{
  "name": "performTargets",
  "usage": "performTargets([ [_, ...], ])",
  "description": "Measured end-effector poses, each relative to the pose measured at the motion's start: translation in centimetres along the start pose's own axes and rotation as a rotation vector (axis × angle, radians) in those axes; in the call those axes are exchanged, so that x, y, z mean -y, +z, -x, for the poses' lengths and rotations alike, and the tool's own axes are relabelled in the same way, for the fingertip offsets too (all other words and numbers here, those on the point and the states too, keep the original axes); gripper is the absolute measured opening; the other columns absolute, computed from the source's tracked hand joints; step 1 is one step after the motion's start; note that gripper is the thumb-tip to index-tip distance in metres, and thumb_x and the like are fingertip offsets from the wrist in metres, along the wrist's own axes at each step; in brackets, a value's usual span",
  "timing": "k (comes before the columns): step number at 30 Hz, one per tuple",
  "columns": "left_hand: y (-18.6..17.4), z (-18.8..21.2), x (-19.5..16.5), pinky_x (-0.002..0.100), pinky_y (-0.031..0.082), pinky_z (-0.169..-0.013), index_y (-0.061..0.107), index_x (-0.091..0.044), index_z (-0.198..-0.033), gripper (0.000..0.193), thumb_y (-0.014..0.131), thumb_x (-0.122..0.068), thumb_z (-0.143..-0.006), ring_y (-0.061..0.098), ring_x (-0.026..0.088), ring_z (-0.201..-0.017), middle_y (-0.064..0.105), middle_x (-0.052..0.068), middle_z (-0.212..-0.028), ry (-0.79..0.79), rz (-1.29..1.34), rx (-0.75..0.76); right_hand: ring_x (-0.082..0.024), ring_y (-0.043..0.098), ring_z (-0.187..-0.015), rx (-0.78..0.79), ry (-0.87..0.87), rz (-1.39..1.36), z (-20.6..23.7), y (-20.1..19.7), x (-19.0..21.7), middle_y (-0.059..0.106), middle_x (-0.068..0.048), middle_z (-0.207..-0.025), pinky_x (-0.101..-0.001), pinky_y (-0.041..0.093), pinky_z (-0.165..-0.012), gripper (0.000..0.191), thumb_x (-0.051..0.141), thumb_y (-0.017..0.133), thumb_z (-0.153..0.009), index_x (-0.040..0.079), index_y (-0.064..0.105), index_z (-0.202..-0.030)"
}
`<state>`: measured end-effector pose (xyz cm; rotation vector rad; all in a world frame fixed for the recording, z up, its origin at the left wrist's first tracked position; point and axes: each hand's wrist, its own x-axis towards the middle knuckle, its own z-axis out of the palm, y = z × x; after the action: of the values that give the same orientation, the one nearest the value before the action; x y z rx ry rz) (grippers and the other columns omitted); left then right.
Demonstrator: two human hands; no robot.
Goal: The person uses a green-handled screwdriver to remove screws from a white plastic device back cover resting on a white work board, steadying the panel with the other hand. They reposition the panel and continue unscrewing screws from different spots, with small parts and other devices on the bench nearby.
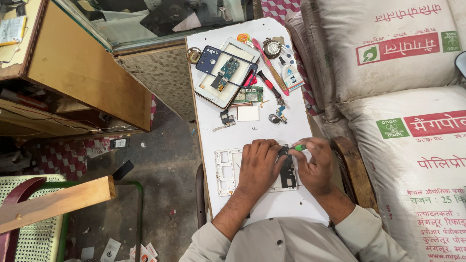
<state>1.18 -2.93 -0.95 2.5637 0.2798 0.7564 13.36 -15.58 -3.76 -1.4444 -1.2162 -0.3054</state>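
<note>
A white phone frame [226, 171] lies flat on the near part of a narrow white table [257, 128], with a black inner part [288, 173] at its right end. My left hand [258, 165] presses down on the middle of the frame. My right hand [314, 165] grips a small green-handled screwdriver [299, 147], its tip down at the top right corner of the frame.
Farther along the table lie a blue phone back cover [206, 59], a white tablet frame [217, 90], green circuit boards [249, 94], red-handled tools [268, 83] and small parts [226, 118]. Large printed sacks [398, 58] are stacked at right. A wooden counter [82, 68] stands at left.
</note>
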Motion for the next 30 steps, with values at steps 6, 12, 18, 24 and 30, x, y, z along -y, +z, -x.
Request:
performTargets([
  [6,-0.03,-0.01,-0.06,0.042,0.043,-0.097,0.068,-0.006,-0.112,0.030,0.080,-0.019,-0.087,0.060,0.024,-0.113,0.066,0.007,-0.116,-0.005,-0.004,0.001,-0.025,0.070,-0.114,0.042,0.055,-0.223,-0.17,0.30,0.45,0.058,-0.018,-0.128,-0.0347,0.063,-0.100,0.061,-0.013,0.047,-0.105,0.019,0.025,-0.152],
  [12,-0.01,-0.05,-0.06,0.042,0.044,-0.097,0.068,-0.005,-0.112,0.030,0.080,-0.020,-0.088,0.060,0.024,-0.112,0.066,0.007,-0.117,0.004,-0.006,-0.011,-0.026,0.067,-0.106,-0.008,-0.012,-0.085,-0.28,0.27,0.43,0.055,-0.018,-0.122,-0.0338,0.063,-0.091,0.067,-0.011,0.063,-0.099,0.019,0.030,-0.149],
  [18,0.03,-0.03,0.01,0.042,0.044,-0.097,0.068,-0.006,-0.111,0.030,0.080,-0.020,-0.088,0.060,0.024,-0.112,0.066,0.007,-0.116,0.010,-0.001,-0.015,-0.025,0.069,-0.105,-0.071,0.084,-0.154,0.21,0.33,0.39,0.059,-0.020,-0.120,-0.0364,0.063,-0.092,0.067,-0.015,0.054,-0.101,0.016,0.026,-0.153],
  [24,0.05,-0.01,0.02,0.042,0.044,-0.097,0.069,-0.007,-0.109,0.027,0.079,-0.020,-0.089,0.060,0.024,-0.112,0.066,0.006,-0.115,0.008,-0.010,-0.015,-0.026,0.068,-0.103,-0.103,0.081,-0.107,0.23,0.26,0.65,0.058,-0.022,-0.119,-0.0384,0.062,-0.094,0.068,-0.012,0.051,-0.104,0.017,0.018,-0.155],
  [30,0.05,0.06,0.09,0.042,0.044,-0.097,0.068,-0.006,-0.109,0.026,0.079,-0.019,-0.089,0.061,0.023,-0.111,0.065,0.006,-0.114,0.021,0.028,-0.056,-0.025,0.071,-0.102,-0.100,0.098,-0.143,0.13,0.28,0.74,0.061,-0.019,-0.117,-0.0390,0.064,-0.093,0.067,-0.008,0.052,-0.106,0.019,0.016,-0.156],
])
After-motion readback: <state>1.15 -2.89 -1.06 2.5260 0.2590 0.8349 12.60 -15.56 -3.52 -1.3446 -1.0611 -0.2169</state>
